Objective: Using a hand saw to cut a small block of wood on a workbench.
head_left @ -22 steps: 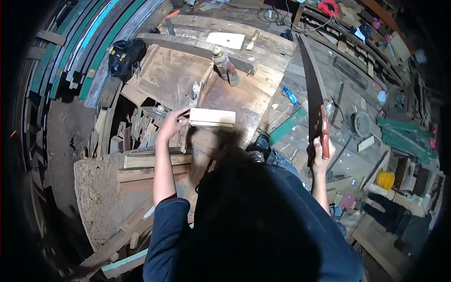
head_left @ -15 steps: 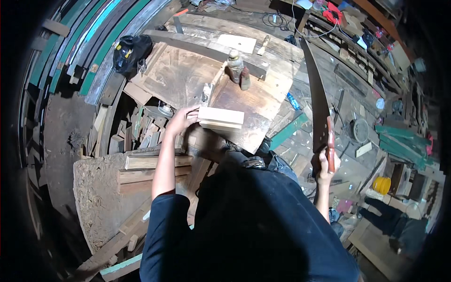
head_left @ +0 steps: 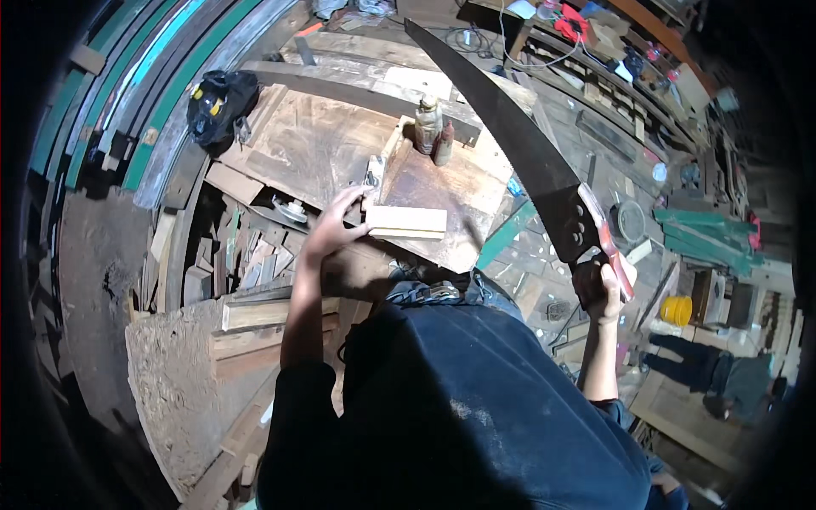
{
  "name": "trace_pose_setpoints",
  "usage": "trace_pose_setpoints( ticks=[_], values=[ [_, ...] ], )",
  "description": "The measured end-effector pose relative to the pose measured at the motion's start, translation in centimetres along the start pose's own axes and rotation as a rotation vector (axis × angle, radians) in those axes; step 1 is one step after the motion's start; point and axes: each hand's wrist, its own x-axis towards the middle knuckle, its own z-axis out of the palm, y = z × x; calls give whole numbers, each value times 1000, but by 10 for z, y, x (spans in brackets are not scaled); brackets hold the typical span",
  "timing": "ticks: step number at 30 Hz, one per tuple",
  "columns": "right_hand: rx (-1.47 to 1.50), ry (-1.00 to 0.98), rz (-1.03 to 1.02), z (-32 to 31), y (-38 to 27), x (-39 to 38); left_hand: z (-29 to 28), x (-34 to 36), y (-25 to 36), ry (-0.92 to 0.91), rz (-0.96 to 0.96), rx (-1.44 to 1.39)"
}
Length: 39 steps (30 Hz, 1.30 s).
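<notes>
My right hand (head_left: 602, 293) grips the handle of a handsaw (head_left: 518, 127), its long dark blade pointing up and to the far left, raised off the bench. A short pale wood block (head_left: 408, 221) lies near the front edge of the wooden workbench top (head_left: 297, 140). At the block's left end is my left hand (head_left: 331, 225), fingers and thumb spread apart, the thumb close to or touching the wood. Just beyond my left fingers, a small whitish metal piece (head_left: 374, 172) sits by a wooden strip on the bench.
Two bottles (head_left: 429, 125) stand on the bench behind the block. A black plastic bag (head_left: 221, 106) rests at its far left. Wood offcuts (head_left: 255, 259) are heaped below on the left, beside stacked boards (head_left: 263, 314). A yellow bucket (head_left: 677, 310) and another person (head_left: 714, 365) are at right.
The saw has risen and swung left, its blade now tilting over the bench. The block sits slightly lower against the bench, and my left hand's fingers have spread at its end.
</notes>
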Motion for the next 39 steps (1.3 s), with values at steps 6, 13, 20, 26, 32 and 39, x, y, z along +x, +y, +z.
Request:
trace_pose_setpoints(
  ticks=[6,13,20,26,32,39],
  values=[
    [254,109,-35,-17,2,-12,-65,3,26,211,-137,-102],
    [159,490,63,21,15,-47,-112,-20,6,241,-178,-96],
    [-103,941,38,-10,20,-119,-198,-41,12,496,22,-23],
    [-571,919,-34,-22,47,-174,-238,-28,-15,619,238,-412],
    [-129,949,3,-12,49,-196,-215,-34,-11,569,318,-498],
    [-53,783,-376,-89,3,-181,-262,-77,39,678,533,-665]
  ],
)
